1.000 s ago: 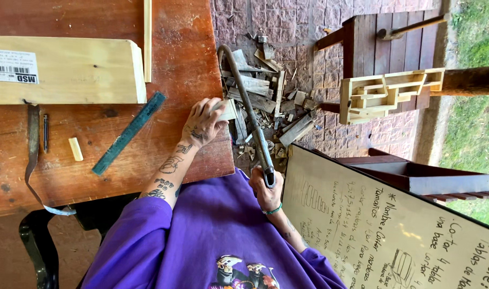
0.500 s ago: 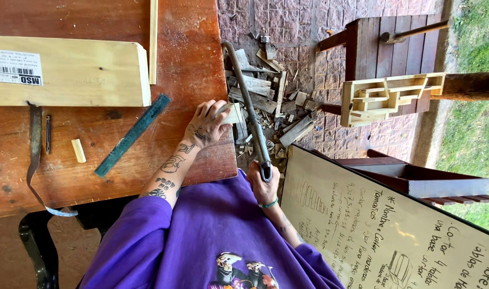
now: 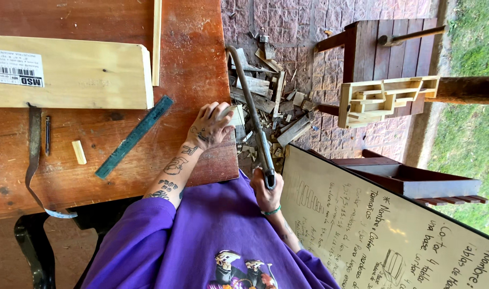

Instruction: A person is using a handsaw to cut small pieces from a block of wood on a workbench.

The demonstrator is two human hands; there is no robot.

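Observation:
My left hand (image 3: 209, 128) presses a small pale wood piece (image 3: 235, 114) at the edge of the reddish wooden table (image 3: 196, 53). The piece sticks out past the edge. My right hand (image 3: 267, 194) is closed around the handle of a metal frame saw (image 3: 251, 101). The saw runs alongside the table edge, right by the wood piece. Where the blade meets the wood is hidden by my fingers.
On the table lie a wide pale plank (image 3: 67, 72), a green ruler (image 3: 134, 136), a small wood block (image 3: 79, 152) and a grey strap (image 3: 34, 155). Wood scraps (image 3: 271, 91) litter the brick floor. A handwritten board (image 3: 389, 235), a pale wooden frame (image 3: 383, 99) and a dark bench (image 3: 383, 48) stand nearby.
The saw has slid a little along its length, first away from me and then back towards me. My left hand has stayed on the wood piece.

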